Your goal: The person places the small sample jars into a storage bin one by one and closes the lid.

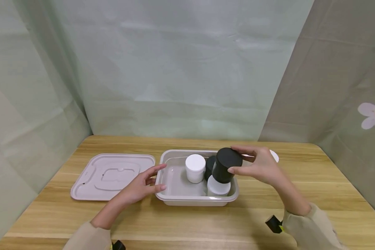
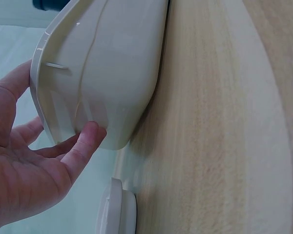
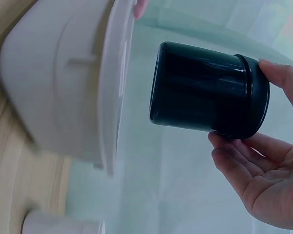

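Read the tub (image 1: 192,202) as a clock, 12 o'clock pointing away from you. Your right hand (image 1: 260,164) pinches the black jar (image 1: 225,170) by its cap (image 3: 258,105), nearly upright over the 3 o'clock side, base above the rim (image 1: 195,198). Your left hand (image 1: 142,184) is spread at 9 o'clock, thumb and forefinger reaching over the rim, another fingertip against the outside; use it to steady the tub against bumps. Since the jar hangs by its cap, pinch firmly and don't twist, in case the cap is loose. Spacing looks tight: a second black jar (image 1: 209,165) sits toward 2, a white jar (image 1: 195,168) near the middle, the other white jar (image 1: 218,188) at 4, partly hidden. Move straight up or down, clear of those neighbours.
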Demonstrator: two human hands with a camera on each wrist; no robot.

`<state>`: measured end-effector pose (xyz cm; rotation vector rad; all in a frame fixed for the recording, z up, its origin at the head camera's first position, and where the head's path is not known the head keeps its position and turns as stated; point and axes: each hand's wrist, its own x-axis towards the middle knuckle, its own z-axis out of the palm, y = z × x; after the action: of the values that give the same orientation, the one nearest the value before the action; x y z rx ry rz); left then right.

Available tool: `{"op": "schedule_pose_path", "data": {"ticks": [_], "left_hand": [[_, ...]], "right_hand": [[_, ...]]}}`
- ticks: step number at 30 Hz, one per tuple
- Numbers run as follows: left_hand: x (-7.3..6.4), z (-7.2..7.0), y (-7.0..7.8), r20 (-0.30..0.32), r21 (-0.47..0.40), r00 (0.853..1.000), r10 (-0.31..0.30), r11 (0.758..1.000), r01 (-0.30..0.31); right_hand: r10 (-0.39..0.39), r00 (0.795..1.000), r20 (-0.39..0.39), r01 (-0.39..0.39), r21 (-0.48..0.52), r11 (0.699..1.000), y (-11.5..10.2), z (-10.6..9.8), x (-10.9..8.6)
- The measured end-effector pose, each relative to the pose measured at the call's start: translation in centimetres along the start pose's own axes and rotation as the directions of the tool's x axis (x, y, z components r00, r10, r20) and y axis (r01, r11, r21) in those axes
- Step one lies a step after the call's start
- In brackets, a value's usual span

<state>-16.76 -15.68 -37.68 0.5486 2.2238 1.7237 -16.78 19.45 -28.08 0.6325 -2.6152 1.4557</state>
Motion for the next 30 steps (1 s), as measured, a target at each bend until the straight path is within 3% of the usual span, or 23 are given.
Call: {"op": "schedule_pose_path", "data": {"ticks": [3,15,25,30], "left_hand": [[0.0,0.1,0.0,-0.001,0.001,1.0,0.003,1.0,-0.003],[0.0,0.2,0.1,-0.002,0.015,1.0,0.01,1.0,-0.009],[0.0,0.2,0.2,-0.011,0.019,1.0,-0.014,1.0,0.014],[0.0,0.2,0.2,-0.016,0.016,1.0,-0.017,1.0,0.018]], "right_hand": [[-0.039,0.999,0.012,0.039,0.014,0.999,-0.5,1.0,0.6],[-0.073,0.992,0.098,0.064,0.09,0.994,-0.9,5.0,1.8],[-0.08,0.987,0.139,0.071,0.067,0.995,0.1,7.7,1.8],[-0.084,0.984,0.154,0.087,-0.009,0.996,0.8,8.3,1.6]]}}
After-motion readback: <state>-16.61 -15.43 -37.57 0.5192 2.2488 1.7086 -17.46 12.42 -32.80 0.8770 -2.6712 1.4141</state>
